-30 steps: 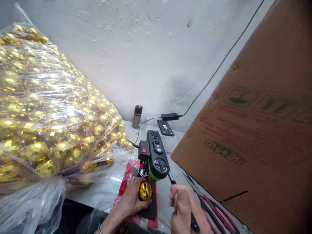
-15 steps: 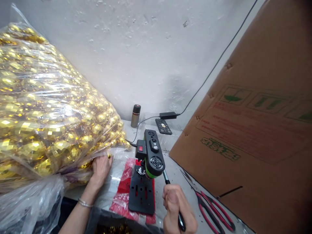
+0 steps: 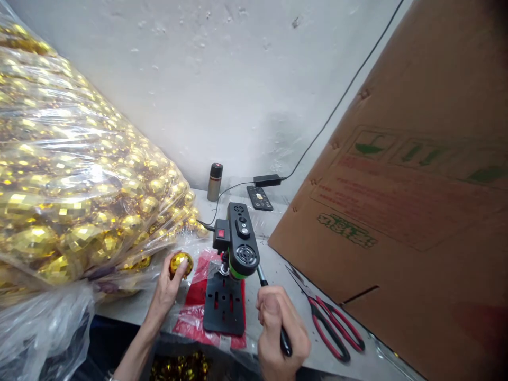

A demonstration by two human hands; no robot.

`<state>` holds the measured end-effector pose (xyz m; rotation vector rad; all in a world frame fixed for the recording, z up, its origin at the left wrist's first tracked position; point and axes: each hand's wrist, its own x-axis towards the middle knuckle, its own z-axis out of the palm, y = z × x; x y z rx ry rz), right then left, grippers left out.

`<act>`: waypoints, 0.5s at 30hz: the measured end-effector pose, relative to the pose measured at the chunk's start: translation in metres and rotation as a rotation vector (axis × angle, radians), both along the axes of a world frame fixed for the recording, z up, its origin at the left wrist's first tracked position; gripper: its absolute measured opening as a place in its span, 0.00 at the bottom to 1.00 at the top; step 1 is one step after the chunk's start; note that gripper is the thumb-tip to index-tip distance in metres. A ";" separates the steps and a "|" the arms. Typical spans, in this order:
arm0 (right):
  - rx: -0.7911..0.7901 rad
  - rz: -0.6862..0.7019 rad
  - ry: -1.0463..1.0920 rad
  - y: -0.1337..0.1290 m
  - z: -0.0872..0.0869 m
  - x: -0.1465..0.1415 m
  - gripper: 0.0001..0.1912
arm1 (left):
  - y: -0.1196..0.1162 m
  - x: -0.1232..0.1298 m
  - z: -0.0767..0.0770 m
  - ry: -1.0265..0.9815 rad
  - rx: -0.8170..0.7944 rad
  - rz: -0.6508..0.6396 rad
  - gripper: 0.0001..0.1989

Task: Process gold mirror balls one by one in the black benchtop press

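Observation:
A shiny gold faceted ball is held between the thumb and fingers of my left hand, left of a small bench drill press. My right hand is wrapped round the black-ended lever handle at the press's right side. Below the press head lies its slotted black base plate, resting on a red plastic sheet. A clear plastic bag full of gold balls bulges on the left, beyond my left hand.
Scissors with red and black handles lie right of my right hand, beside a large cardboard box. Behind the press are a bottle, a power adapter and a phone. Gold pieces sit below the table's front edge.
My left hand has come out of the bag's opening with a gold ball and moved right, towards the press. My right hand keeps its grip on the lever. The view has shifted slightly.

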<state>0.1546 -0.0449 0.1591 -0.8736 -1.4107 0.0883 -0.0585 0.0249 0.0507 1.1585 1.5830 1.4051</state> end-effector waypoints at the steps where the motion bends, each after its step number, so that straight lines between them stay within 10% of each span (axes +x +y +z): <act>1: 0.000 -0.003 0.003 0.000 0.001 0.000 0.15 | -0.006 0.010 -0.006 -0.167 -0.029 -0.021 0.36; 5: 0.007 -0.005 -0.018 0.001 0.007 0.000 0.16 | -0.019 0.045 -0.022 -0.396 -0.122 -0.149 0.37; 15: 0.000 0.015 -0.062 0.000 0.002 0.003 0.14 | -0.039 0.073 -0.034 0.218 0.092 -0.383 0.29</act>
